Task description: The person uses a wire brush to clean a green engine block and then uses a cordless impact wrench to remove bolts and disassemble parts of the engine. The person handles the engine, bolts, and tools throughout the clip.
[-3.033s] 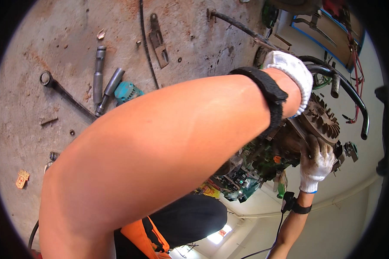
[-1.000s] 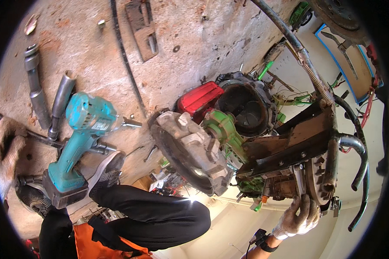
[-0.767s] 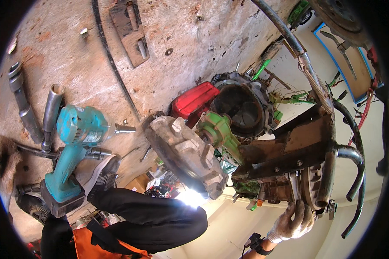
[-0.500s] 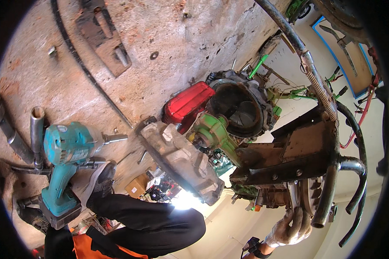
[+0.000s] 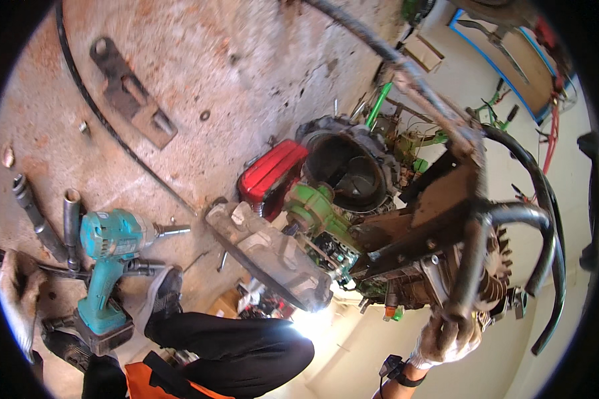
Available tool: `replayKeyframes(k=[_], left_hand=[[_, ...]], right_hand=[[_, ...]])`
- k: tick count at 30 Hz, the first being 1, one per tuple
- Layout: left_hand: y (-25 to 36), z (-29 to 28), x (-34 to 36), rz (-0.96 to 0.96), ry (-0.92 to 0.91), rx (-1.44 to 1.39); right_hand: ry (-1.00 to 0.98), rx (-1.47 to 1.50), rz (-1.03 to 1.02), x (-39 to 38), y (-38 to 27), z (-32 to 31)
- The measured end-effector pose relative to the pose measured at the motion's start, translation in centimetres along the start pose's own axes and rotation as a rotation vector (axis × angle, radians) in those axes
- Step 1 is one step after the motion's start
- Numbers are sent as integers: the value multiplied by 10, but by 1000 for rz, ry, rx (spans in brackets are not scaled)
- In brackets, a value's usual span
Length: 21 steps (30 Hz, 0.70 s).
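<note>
At the far left edge, my gloved left hand (image 5: 16, 299) has curled fingers beside the end of a long dark wrench (image 5: 70, 272); what is inside them is unclear. A teal cordless impact driver (image 5: 110, 239) with a socket lies nearby, beside two long steel sockets (image 5: 72, 233). At lower right, my gloved right hand (image 5: 449, 339) grips a silver spanner (image 5: 438, 282) laid against the engine (image 5: 486, 272), partly hidden under a rusty tubular frame (image 5: 469, 296). A grey cast housing (image 5: 266, 253) sits left of the frame, below a green housing (image 5: 313, 213).
A red metal tank (image 5: 269, 176) and a black round bell housing (image 5: 353, 176) stand behind. A flat steel bracket (image 5: 130, 93) and a black cable (image 5: 86, 86) lie on the stained concrete floor (image 5: 199, 66). My black-trousered leg (image 5: 239, 339) crosses the bottom. A blue-edged board (image 5: 512, 56) is at upper right.
My left forearm, across the view at the engine three seconds ago, has withdrawn to the left edge. The view has shifted since, lowering the driver in it. My right hand remains at the engine.
</note>
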<state>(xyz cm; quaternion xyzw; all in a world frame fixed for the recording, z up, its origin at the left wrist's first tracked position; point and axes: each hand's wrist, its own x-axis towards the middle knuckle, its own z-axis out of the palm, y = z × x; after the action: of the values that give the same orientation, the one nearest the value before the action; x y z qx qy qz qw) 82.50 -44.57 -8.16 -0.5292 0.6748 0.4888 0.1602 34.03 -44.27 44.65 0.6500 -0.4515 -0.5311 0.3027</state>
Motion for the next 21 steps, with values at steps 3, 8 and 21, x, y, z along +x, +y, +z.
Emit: replayKeyframes(k=[3, 8, 21], left_hand=[[7, 4, -1, -48, 3, -54], [31, 4, 20, 228, 261, -88], [113, -64, -11, 223, 94, -266]], right_hand=[[-28, -19, 24, 0, 0, 2], [100, 70, 61, 5, -7, 4], [343, 600, 308, -59, -63, -6]])
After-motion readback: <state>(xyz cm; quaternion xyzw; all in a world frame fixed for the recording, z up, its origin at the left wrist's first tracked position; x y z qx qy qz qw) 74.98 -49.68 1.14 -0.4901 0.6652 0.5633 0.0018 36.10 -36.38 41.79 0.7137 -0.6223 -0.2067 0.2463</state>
